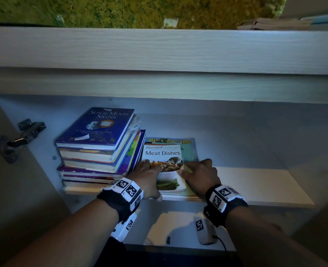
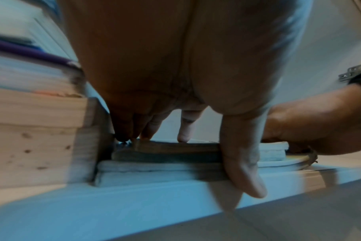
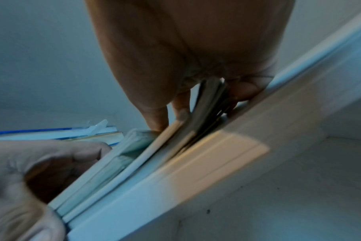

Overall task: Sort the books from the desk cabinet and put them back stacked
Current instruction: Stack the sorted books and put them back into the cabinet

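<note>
At the front edge of the cabinet shelf (image 1: 265, 197), both hands bracket a low pile of thin books topped by the Meat Dishes cookbook (image 1: 164, 162). The left hand (image 1: 148, 177) lies fingers-down on the cover with its thumb hooked over the pile's near edge, while the right hand (image 1: 199, 173) pinches the right-hand edges, thumb on top and fingers underneath. Judging by that two-sided hold, the pile is being squared or gathered as one unit so nothing fans out. Both wrists are bent down, forearms reaching in level. Beneath the cookbook lies a wider green-covered magazine (image 1: 188, 146). Just left, touching, stands the taller stack (image 1: 93, 160), crowned by Sun & Moon Signs (image 1: 97, 128), tight against the cabinet wall.
</note>
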Available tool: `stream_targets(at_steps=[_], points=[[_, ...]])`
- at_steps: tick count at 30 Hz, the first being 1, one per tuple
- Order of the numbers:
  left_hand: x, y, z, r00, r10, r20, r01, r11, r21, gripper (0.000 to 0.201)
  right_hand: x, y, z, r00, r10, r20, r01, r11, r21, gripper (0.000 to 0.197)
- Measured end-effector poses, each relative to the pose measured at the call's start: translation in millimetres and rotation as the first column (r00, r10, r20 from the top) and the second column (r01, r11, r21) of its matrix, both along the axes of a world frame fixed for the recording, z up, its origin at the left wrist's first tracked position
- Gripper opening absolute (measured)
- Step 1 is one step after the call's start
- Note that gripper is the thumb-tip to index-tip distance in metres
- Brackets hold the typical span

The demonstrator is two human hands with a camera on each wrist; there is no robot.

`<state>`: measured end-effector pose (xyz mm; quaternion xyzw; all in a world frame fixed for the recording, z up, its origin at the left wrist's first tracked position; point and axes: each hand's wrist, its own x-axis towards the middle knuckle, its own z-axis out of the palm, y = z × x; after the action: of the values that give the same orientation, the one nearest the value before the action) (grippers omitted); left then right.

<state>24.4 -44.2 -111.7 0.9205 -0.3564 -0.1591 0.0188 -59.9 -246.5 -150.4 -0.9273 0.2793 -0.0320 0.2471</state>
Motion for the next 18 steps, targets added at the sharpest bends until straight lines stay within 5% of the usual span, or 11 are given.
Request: stream_targets(at_steps=[10,18], points=[[4.0,8.8,-2.0,0.999,-0.013,-0.030,0.011,0.998,-0.057,0.102,-4.2,12.5,-5.9,0.993,0.118,-0.004,-0.118,0.980,-0.159,0.038],[3.2,7.2,-4.5,0.998,-0.045,0.044,0.048,0.997,-0.061,0.100,-5.1,0.3,-20.4,0.997,0.048,0.054,-0.042,0.993,-0.114,0.056]])
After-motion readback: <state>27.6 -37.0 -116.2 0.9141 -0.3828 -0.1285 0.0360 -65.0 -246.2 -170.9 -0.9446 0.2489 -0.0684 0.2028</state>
